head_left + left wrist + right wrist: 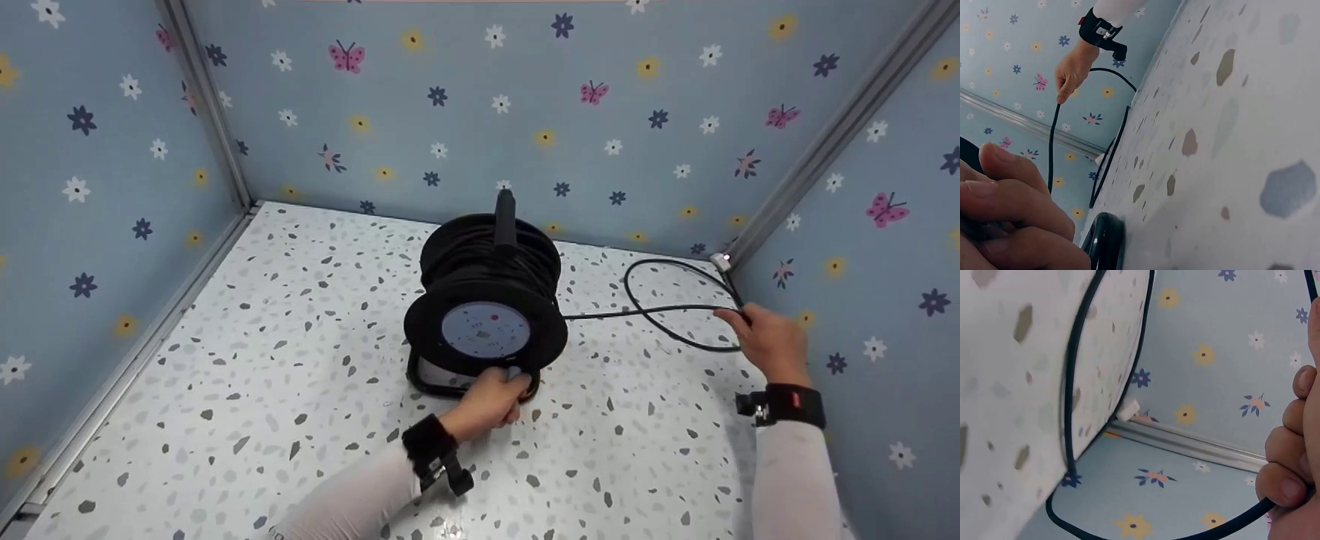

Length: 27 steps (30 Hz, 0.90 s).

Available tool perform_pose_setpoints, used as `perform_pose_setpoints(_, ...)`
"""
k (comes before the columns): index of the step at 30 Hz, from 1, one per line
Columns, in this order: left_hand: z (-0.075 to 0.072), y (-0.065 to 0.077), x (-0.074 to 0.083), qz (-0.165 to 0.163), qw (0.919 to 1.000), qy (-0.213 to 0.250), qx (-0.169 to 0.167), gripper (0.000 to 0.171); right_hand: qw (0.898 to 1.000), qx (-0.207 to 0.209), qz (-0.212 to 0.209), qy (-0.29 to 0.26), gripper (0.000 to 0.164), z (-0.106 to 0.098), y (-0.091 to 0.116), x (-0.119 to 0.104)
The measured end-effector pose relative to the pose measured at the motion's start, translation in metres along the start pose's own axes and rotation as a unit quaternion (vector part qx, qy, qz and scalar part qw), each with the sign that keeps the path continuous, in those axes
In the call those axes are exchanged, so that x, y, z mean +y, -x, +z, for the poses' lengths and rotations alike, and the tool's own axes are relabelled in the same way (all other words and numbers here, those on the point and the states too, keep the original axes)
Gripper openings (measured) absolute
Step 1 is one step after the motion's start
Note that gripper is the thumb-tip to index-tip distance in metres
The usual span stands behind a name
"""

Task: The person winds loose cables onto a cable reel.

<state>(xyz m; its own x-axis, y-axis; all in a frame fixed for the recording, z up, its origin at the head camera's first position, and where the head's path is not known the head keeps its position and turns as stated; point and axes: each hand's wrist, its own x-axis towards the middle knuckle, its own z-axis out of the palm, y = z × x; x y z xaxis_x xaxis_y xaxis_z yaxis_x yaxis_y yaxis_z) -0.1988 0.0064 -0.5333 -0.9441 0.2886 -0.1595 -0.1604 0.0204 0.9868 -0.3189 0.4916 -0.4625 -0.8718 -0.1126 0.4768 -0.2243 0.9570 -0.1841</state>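
Observation:
A black cable reel (486,330) stands on the speckled surface, wound with black cable and showing a pale round socket face with a red dot. My left hand (489,401) curls its fingers round a small greyish knob (513,371) at the lower edge of the reel's front disc; in the left wrist view these fingers (1022,208) mostly hide the knob. Out to the right, my right hand (772,341) grips the black cable (607,316), which runs nearly straight from the reel to it. Beyond the fist (1292,455), the cable hangs in a loop.
Cable slack (679,343) lies looped on the white speckled surface (300,360) between reel and right hand. A small white block (720,261) sits in the far right corner. Flowered blue panels (465,97) with metal corner posts enclose the back and both sides. The reel's black handle (505,221) points up.

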Motion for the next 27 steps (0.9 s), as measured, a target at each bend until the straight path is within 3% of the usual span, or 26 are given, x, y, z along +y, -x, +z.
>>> perform_pose_setpoints(8, -0.020, 0.006, -0.008, -0.030, 0.9991, -0.030, 0.007, 0.042, 1.000, 0.001, -0.003, -0.007, 0.055, 0.028, 0.022, -0.010)
perform_pose_setpoints(12, -0.030, 0.008, -0.010, -0.049, 0.9987, -0.018, 0.002, 0.044, 1.000, 0.000, 0.002, -0.009, 0.053, 0.040, 0.032, -0.014)
perform_pose_setpoints(17, -0.044, 0.013, -0.014, -0.049, 0.9988, 0.008, -0.001, 0.041, 1.000, 0.018, -0.010, -0.018, 0.052, 0.051, 0.036, -0.020)
perform_pose_setpoints(27, -0.077, 0.028, -0.017, -0.057, 0.9971, 0.049, -0.003, 0.036, 0.998, -0.047, -0.003, -0.031, 0.053, 0.066, 0.032, -0.041)
